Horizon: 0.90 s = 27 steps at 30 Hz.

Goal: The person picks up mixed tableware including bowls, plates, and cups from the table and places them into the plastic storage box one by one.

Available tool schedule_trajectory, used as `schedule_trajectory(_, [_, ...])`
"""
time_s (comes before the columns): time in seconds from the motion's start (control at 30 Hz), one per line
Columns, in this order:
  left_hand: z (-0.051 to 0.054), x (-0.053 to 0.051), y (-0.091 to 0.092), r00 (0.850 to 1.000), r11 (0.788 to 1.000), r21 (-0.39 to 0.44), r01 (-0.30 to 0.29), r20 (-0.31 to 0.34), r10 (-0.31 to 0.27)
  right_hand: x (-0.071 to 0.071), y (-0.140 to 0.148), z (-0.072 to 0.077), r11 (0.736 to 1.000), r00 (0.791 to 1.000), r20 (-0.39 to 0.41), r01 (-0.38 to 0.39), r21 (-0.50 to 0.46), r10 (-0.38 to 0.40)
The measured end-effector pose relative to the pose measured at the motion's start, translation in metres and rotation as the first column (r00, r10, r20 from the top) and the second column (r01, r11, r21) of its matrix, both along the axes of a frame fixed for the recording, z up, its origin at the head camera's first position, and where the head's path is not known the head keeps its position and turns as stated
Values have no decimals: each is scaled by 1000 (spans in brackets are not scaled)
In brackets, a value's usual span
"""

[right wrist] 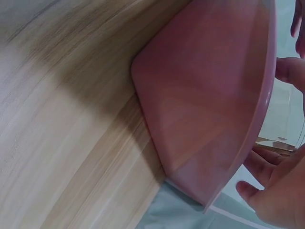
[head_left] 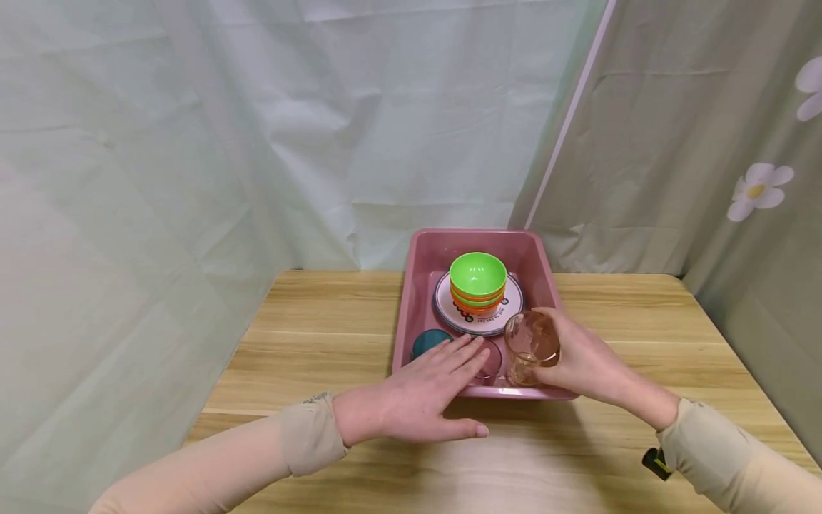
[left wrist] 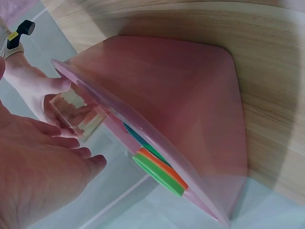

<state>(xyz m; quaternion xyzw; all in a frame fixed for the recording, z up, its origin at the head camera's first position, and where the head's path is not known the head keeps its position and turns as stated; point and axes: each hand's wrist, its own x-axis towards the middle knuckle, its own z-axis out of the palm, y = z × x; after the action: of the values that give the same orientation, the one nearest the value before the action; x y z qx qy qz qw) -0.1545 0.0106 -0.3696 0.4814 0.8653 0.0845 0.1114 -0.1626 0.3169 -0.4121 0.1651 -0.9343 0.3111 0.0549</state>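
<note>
My right hand [head_left: 581,360] grips a clear amber-tinted glass [head_left: 531,339], thumb on the near side, at the near right corner of a pink plastic basin [head_left: 420,260]. Fingers straight and palm down, my left hand [head_left: 427,400] reaches over the basin's near rim. Beneath its fingertips stands a second see-through glass [head_left: 492,360], partly covered; whether they touch it I cannot tell. Beside that is a teal round item [head_left: 430,340], half hidden by the hand. Stacked green and orange bowls [head_left: 477,275] sit on white plates [head_left: 516,308] farther back in the basin.
The basin stands on a wood-grain table [head_left: 321,343]. Pale curtains [head_left: 398,128] hang behind the table, with a flower-patterned one [head_left: 758,191] at the right. A dark device [head_left: 656,462] is strapped at the right wrist.
</note>
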Motion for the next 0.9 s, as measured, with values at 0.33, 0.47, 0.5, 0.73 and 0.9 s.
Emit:
schedule_trajectory(0.33, [-3,0,-2,1000,1000,13,2,-8,-2,0,2,-6,995,999,24,35,95,-38])
schedule_trajectory(0.47, [-3,-1,-3,1000,1000,16,-1,-14,1,-1,4,-6,994,999,14,42,99,-44])
schedule_trajectory(0.5, [-3,-1,-4,1000,1000,17,-3,-13,4,-1,4,-6,994,999,17,39,101,-41])
schedule_trajectory(0.73, [-3,-3,-9,1000,999,41,-23,-6,23,1,8,-7,993,999,44,-9,115,4])
schedule_trajectory(0.9, [0,-6,-15,997,996,65,-55,-43,58,8,13,-3,994,996,87,-10,106,1])
